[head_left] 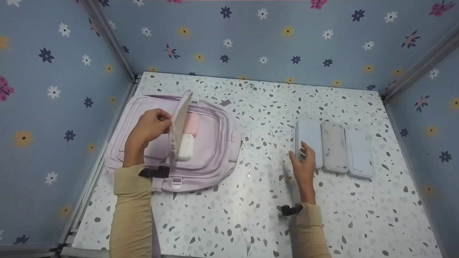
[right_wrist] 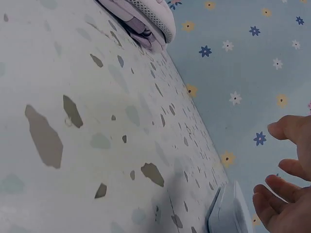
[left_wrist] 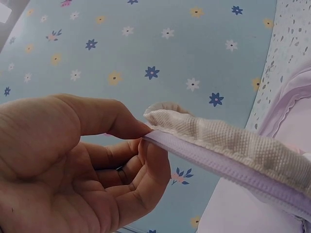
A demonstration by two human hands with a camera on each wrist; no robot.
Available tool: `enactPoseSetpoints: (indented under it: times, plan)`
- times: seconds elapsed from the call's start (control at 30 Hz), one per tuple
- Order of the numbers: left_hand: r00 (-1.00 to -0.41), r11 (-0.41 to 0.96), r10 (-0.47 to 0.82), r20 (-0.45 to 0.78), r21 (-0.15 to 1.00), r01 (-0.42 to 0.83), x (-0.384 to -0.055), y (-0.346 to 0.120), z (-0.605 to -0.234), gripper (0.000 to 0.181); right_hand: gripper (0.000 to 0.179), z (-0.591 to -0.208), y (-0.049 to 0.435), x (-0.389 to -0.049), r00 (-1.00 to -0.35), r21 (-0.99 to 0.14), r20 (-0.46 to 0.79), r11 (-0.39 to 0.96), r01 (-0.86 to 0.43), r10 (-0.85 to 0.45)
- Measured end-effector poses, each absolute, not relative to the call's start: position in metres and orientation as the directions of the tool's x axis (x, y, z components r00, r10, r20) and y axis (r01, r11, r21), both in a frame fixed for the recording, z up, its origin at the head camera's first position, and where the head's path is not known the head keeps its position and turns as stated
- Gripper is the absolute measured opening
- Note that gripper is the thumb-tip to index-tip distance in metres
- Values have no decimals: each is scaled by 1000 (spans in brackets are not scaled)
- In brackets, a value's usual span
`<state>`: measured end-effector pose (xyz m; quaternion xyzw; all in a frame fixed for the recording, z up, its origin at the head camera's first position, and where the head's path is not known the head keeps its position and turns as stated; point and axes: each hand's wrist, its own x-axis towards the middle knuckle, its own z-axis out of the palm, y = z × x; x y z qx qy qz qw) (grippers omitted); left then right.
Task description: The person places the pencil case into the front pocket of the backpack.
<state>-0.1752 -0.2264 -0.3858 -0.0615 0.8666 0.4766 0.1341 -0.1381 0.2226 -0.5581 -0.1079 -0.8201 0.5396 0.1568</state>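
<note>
A pale lilac backpack (head_left: 229,143) lies flat on the left of the table. My left hand (head_left: 151,123) pinches the zippered edge of its flap (left_wrist: 228,165) between thumb and fingertips and holds it up on end. Inside the opened compartment lie a small pink rounded block (head_left: 191,123) and a white one (head_left: 185,147), partly covered by the flap. My right hand (head_left: 304,165) is over the near end of a pale blue oblong case (head_left: 309,134), fingers apart and loosely bent, with nothing in them.
Right of that case, a greyish-pink oblong case (head_left: 334,147) and another pale blue case (head_left: 359,152) lie side by side. The speckled white table (head_left: 258,200) is enclosed by flower-patterned blue panels (head_left: 251,39) at the back and both sides.
</note>
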Motion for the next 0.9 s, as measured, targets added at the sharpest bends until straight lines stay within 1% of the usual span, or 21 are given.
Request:
enactPoseSetpoints:
  times: [0.17,0.4,0.57,0.73,0.9]
  plan:
    - [-956,536,23,-293,811,-235,-175,-226,-385,31,60,-559,231,-135,-910,-886,119,456,83,397]
    - [-956,532,22,-293,813,-237,-175,-225,-385,31,62,-564,243,-134,-891,-858,91,490,157,445]
    - [-958,538,25,-287,811,-229,-175,-225,-386,30,61,-565,248,-132,-866,-798,90,556,232,492]
    - [-960,543,26,-280,810,-222,-175,-225,-387,30,62,-564,249,-131,-845,-802,-1,505,320,534]
    - [-959,539,22,-282,812,-226,-175,-225,-387,30,66,-564,248,-130,-839,-821,-65,449,353,541]
